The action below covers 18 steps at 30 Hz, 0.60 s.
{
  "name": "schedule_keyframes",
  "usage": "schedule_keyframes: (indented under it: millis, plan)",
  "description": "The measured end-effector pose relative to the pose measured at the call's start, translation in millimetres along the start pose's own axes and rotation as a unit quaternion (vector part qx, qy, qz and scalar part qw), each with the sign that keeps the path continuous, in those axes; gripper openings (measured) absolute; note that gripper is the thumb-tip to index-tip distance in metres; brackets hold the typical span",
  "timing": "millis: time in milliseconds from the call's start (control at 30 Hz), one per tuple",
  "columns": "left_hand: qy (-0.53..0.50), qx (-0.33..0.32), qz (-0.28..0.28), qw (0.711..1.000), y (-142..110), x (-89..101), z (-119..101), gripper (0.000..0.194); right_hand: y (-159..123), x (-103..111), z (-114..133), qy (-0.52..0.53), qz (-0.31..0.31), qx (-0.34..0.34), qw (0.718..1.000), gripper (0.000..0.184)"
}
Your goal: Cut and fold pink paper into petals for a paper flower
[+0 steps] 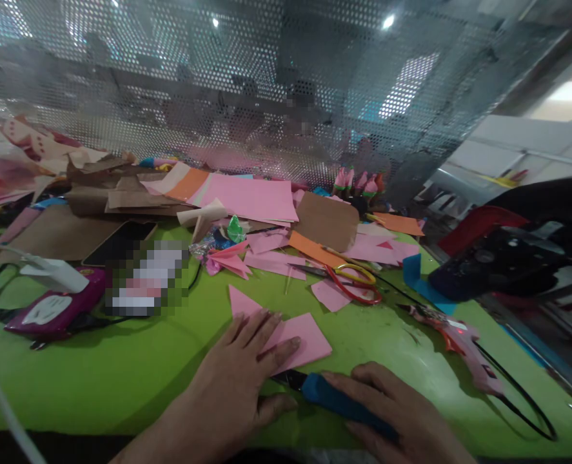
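My left hand (247,367) lies flat on a pink sheet of paper (309,341), its fingers spread and pressing the paper to the green table (193,341). A pointed corner of pink paper sticks out beyond its fingertips. Wrapped around the blue handle of a utility knife (344,403) is my right hand (387,406). The knife's dark blade end points left and reaches to the near edge of the pink sheet, close to my left thumb. Part of the blade is hidden beside that hand.
Scissors (358,283) with red and yellow handles lie beyond the sheet. A pink glue gun (469,348) with its cord rests at right. At left are a purple power adapter (58,309), a white charger (56,274) and phones (121,241). Paper scraps and brown cardboard (327,219) line the back.
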State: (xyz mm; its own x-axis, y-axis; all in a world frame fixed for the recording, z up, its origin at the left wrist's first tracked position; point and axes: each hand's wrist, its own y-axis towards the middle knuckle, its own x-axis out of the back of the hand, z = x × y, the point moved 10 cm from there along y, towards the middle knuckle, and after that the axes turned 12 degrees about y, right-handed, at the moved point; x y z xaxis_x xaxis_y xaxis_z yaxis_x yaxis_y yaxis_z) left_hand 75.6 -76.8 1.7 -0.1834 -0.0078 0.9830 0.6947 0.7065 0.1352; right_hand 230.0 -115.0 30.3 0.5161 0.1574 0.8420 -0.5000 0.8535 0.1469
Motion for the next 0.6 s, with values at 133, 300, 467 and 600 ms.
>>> schedule_keyframes:
  millis: [133, 300, 467, 600]
  plan:
    - [0.023, 0.004, 0.013, 1.0, -5, 8.7, 18, 0.049, 3, 0, 0, 0.004, -0.002, -0.009, 1.0, 0.051]
    - [0.058, 0.029, 0.004, 0.998, -12, 9.9, 44, 0.046, 1, 3, -4, 0.001, -0.001, -0.015, 1.0, 0.052]
    - [0.061, 0.032, 0.001, 0.998, -12, 6.8, 43, 0.044, 0, -4, -6, 0.004, 0.013, -0.023, 1.0, 0.05]
    - [0.065, 0.038, 0.001, 0.997, -12, 7.9, 43, 0.045, 9, -9, 5, 0.021, 0.018, -0.004, 1.0, 0.054]
